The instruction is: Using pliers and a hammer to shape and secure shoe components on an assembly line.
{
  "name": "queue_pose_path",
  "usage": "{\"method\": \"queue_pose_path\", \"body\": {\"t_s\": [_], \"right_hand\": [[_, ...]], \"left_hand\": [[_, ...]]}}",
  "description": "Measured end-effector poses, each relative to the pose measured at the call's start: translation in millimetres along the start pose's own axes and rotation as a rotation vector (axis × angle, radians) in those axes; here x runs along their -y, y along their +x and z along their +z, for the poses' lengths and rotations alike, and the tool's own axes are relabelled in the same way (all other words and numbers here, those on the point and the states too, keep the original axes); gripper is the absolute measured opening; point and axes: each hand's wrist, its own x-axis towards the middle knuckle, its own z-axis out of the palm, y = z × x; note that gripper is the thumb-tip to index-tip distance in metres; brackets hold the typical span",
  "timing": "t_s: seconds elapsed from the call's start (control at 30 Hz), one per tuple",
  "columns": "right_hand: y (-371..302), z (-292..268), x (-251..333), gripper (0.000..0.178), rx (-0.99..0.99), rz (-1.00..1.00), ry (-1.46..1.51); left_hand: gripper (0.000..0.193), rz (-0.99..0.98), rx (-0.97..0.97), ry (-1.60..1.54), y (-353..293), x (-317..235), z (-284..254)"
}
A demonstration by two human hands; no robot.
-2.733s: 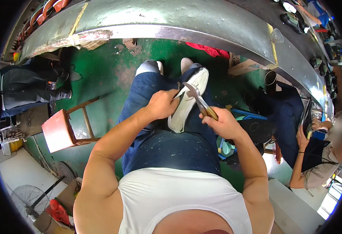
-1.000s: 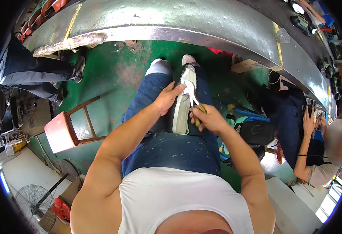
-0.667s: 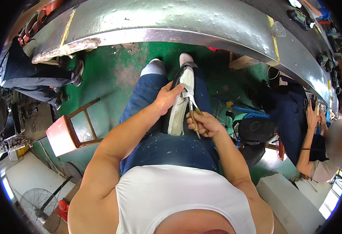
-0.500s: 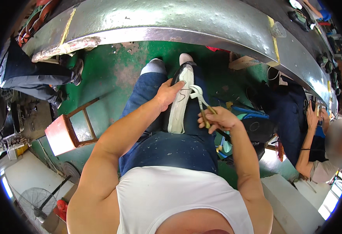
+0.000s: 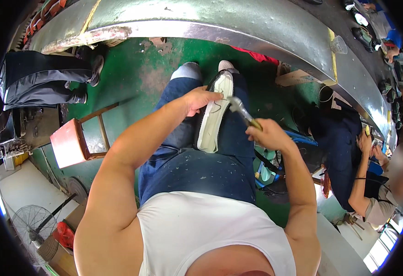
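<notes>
A shoe upper [image 5: 215, 120] lies bottom-up along my thighs, its pale underside facing me, with dark edges and a dark curved mark. Above its toe half, my left hand [image 5: 200, 100] is closed, thumb and finger pressed together over the pale surface. What they pinch is too small to make out. My right hand [image 5: 269, 134] grips a pair of lasting pincers [image 5: 241, 109] by the handles. The metal head of the pincers is close to my left fingertips, at the right side of the shoe.
A long metal-topped bench [image 5: 178, 18] crosses ahead of my feet. At left stands a reddish stool [image 5: 69, 143], with a person's legs [image 5: 45, 76] beyond it. A wire fan [image 5: 33, 230] is at lower left. Another person [image 5: 367, 184] works at right, beside blue and green items [image 5: 265, 172].
My left fingers have shifted from holding the shoe's edge to pinching above its underside. The pincers have turned in my right hand, handles now together, head against my left fingertips.
</notes>
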Motion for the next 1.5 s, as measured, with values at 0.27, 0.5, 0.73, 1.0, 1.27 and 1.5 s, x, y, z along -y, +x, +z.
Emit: {"method": "queue_pose_path", "body": {"t_s": [0.27,0.5,0.73,1.0,1.27,1.5], "right_hand": [[-2.7,48.2,16.5,0.035,-0.31,-0.479,-0.689],[16.9,76.9,-26.7,0.033,-0.426,-0.412,-0.396],[-5.4,56.1,-23.2,0.031,-0.189,0.004,-0.184],[-37.5,81.8,-27.7,0.032,-0.319,-0.298,-0.607],[-30.0,67.0,-54.3,0.021,0.162,0.12,0.152],[-60.5,102.7,-47.3,0.022,-0.266,-0.274,-0.544]], "left_hand": [[0.066,0.0,0.015,-0.011,8.5,10.0,0.5],[0.054,0.055,0.021,0.001,7.8,12.7,-6.6],[0.065,0.261,0.043,0.009,-15.4,46.1,18.4],[0.073,0.363,-0.081,-0.035,-11.1,62.6,29.1],[0.078,0.599,-0.408,0.643,-14.1,83.4,40.9],[0.089,0.534,-0.148,0.204,-19.3,115.2,34.0]]}}
